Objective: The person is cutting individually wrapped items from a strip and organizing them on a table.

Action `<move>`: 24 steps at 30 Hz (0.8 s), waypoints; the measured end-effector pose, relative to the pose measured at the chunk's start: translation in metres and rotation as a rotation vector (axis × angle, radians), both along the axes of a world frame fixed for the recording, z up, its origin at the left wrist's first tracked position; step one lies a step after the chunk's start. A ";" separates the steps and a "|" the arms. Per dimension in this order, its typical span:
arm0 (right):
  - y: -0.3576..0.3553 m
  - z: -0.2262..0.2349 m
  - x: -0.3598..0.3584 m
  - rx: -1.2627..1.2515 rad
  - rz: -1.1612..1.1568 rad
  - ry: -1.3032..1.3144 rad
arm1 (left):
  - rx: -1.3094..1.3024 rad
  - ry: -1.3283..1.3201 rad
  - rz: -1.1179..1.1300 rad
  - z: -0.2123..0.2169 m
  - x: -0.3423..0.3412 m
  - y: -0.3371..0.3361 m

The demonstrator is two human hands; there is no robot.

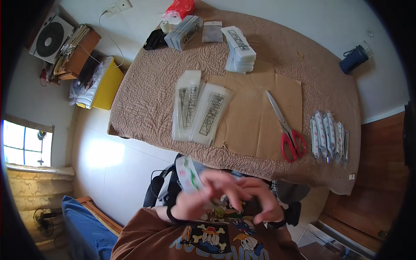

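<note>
My left hand (pixel 200 200), smeared by motion, is in front of my chest below the table edge. Its fingers are closed on a slim white packet (pixel 187 173) with green and pink print, which sticks up beside the thumb. Close against it is my right hand (pixel 261 196), its fingers loosely bent and apart, with nothing visible in them. On the table, flat clear plastic bags (pixel 212 113) with dark print lie partly over a brown cardboard sheet (pixel 247 117). Red-handled scissors (pixel 286 130) rest on the cardboard's right side, blades pointing away from me.
A row of white packets with red marks (pixel 326 134) lies at the table's right. Bundled bags (pixel 239 50), another banded stack (pixel 183 34) and a red plastic bag (pixel 180 8) sit at the far edge. A blue cup (pixel 353 60) stands at the far right.
</note>
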State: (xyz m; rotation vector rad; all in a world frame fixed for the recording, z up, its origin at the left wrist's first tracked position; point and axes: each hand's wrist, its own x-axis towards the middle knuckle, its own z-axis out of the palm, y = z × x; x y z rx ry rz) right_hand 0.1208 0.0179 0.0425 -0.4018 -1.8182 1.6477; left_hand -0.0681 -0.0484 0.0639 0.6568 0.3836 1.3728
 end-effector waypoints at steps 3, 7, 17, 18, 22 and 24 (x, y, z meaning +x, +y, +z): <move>-0.024 -0.008 -0.025 -0.059 0.315 -0.028 | 0.412 0.551 0.120 0.010 -0.003 0.005; 0.000 -0.011 0.007 0.005 0.683 -0.094 | 0.368 0.375 0.207 0.027 -0.037 -0.004; 0.018 0.000 0.087 -0.282 0.291 -0.682 | -0.386 -0.321 0.557 -0.018 -0.060 0.018; 0.021 0.000 0.094 -0.372 0.284 -0.713 | -0.384 -0.320 0.561 -0.025 -0.062 0.018; 0.021 -0.010 0.123 -0.506 0.269 -0.656 | -0.267 -0.313 0.525 -0.052 -0.067 0.019; 0.021 -0.025 0.133 -0.403 0.262 -0.418 | -0.197 -0.351 0.474 -0.056 -0.066 0.022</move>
